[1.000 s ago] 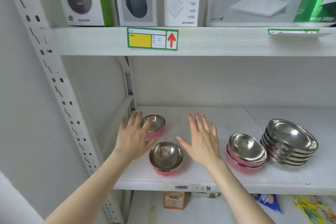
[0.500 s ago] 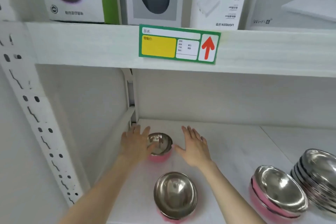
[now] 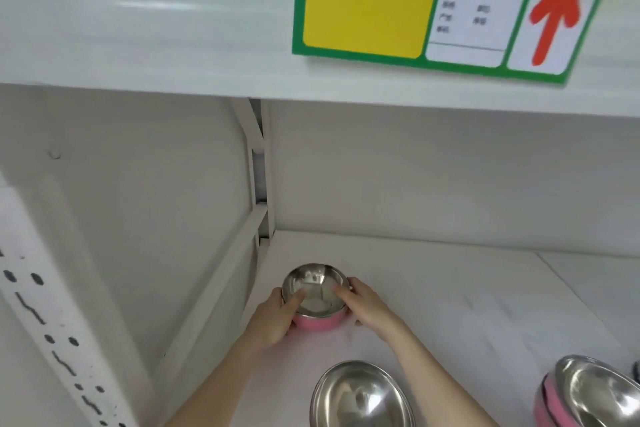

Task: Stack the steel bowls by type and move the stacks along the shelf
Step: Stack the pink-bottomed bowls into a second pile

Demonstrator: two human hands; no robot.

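Both hands clasp the small pink-sided steel bowl at the back left of the white shelf, left hand wrapping its left wall, right hand its right rim, while a second bowl sits nearer than the wrists and a pink stack lies off to the right.

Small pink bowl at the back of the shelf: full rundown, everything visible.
The small pink bowl has a shiny steel inside and rim and a pink outer wall. It sits upright, mouth up, far back near the left corner of the white shelf. The left hand and right hand clasp its sides, thumbs over the rim. Empty inside.
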